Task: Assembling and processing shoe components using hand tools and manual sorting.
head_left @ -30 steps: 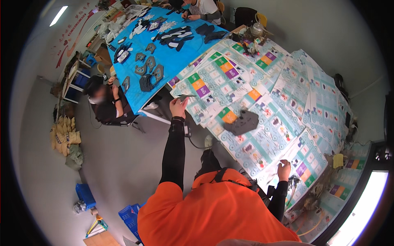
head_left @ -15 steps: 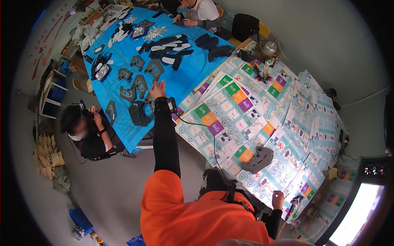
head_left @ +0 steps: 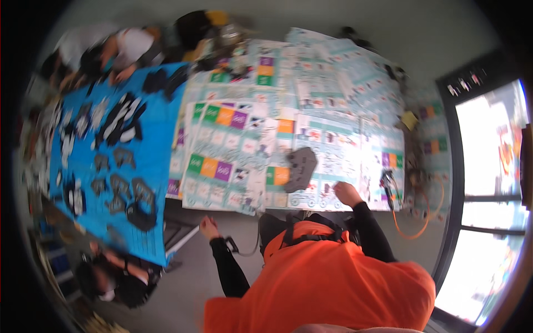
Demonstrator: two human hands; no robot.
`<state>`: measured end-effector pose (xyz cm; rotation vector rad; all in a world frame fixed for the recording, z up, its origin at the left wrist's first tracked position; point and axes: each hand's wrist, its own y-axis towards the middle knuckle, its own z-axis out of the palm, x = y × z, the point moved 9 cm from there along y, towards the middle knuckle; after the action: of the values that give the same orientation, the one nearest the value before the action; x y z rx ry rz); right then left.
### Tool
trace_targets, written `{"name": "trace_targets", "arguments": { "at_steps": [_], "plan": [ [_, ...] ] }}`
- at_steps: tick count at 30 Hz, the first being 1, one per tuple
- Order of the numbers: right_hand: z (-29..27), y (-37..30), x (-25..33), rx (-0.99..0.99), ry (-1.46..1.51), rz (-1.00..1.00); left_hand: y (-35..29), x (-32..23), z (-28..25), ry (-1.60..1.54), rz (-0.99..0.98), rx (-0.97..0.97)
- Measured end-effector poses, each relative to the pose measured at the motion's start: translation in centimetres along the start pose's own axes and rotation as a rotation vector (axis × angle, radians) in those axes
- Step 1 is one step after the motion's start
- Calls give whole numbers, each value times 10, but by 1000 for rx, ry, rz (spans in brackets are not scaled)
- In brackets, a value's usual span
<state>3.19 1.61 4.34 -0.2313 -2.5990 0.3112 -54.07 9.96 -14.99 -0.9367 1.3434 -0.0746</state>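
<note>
My left hand point(head_left: 209, 227) hangs by the front edge of the paper-covered table, near the gap beside the blue table. Motion smears its fingers, and I see nothing held in it. My right hand point(head_left: 347, 194) is curled closed over the printed sheets, with no object showing in it. To the left of that hand lies a dark grey curved pad-like piece point(head_left: 301, 170) with small holes, apart from my fingers. Printed sheets point(head_left: 219, 149) in teal, green, orange and purple cover the table under it.
On the left, a blue-covered table point(head_left: 158, 127) carries several grey shaped pieces point(head_left: 143, 213) and black and white strips point(head_left: 123, 119). Co-workers sit behind it point(head_left: 133, 47) and at its near side point(head_left: 125, 283). A tool point(head_left: 388, 180) with an orange hose point(head_left: 411, 237) lies at the right.
My view has swung right. My left hand has drawn back from the grey pieces on the blue table towards my body. My right hand now shows closer to the dark grey piece.
</note>
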Motion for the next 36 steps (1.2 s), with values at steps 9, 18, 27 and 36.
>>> {"name": "trace_targets", "arguments": {
  "at_steps": [9, 18, 27, 36],
  "plan": [
    [-5, 27, 224, 208, 305, -655, -168, -109, 203, 1473, 1119, 178],
    [-23, -56, 286, -68, 222, -886, -229, -104, 256, 1956, 772, 53],
    [-40, -90, 287, 100, 292, -859, -269, -86, 273, 1955, 839, 92],
    [-5, -110, 325, 348, 294, -877, -252, -72, 240, 1887, 814, 111]
  ]
}}
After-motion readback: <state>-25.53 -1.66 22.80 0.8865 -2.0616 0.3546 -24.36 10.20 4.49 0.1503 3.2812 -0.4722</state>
